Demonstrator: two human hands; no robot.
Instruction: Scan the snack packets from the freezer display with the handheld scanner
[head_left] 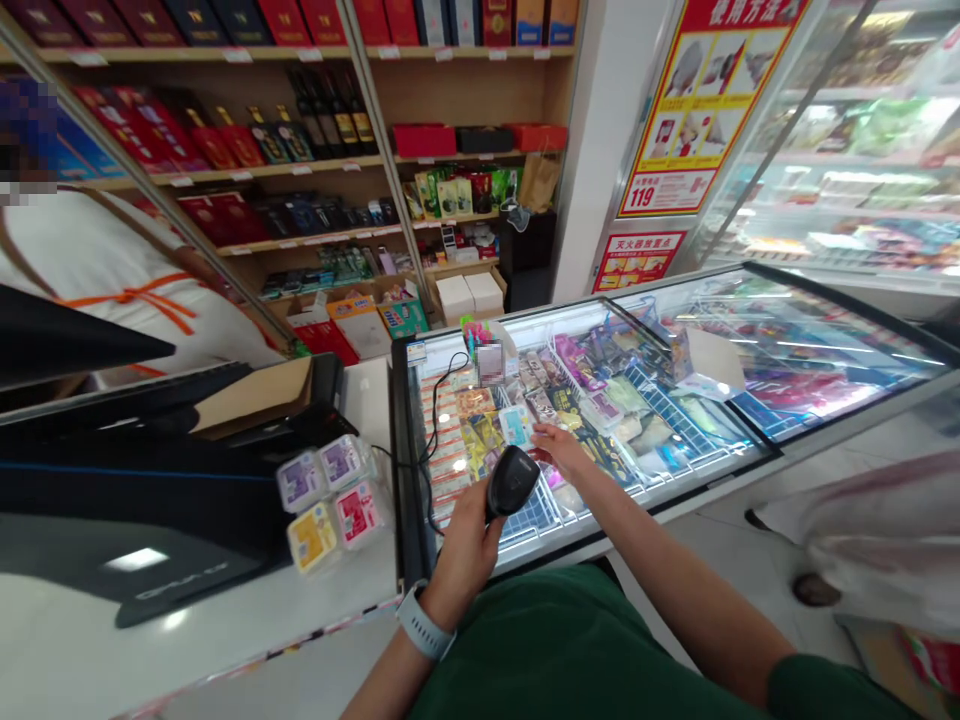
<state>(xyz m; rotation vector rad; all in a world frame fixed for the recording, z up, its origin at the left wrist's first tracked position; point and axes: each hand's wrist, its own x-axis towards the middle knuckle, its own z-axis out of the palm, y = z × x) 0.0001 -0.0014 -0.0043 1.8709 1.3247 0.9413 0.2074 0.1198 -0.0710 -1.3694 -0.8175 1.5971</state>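
My left hand (469, 535) is wrapped round the handle of a black handheld barcode scanner (514, 480), whose head points away from me over the freezer's glass top. Just beyond it, my right hand (556, 447) grips the right edge of a small clear plastic tub with a blue and white label (516, 426). The scanner's head is close to the tub. A black cable (433, 430) curls over the glass at the left. On the white counter to my left sits a group of similar tubs (330, 500) with purple, yellow and pink labels.
Frozen packs and wire baskets show through the chest freezer (675, 480). An open white carton (709, 362) and a small blurred-out stand (491, 362) rest on its top. A dark checkout machine (150, 520) occupies the left counter. People stand at left (112, 270) and right (885, 530).
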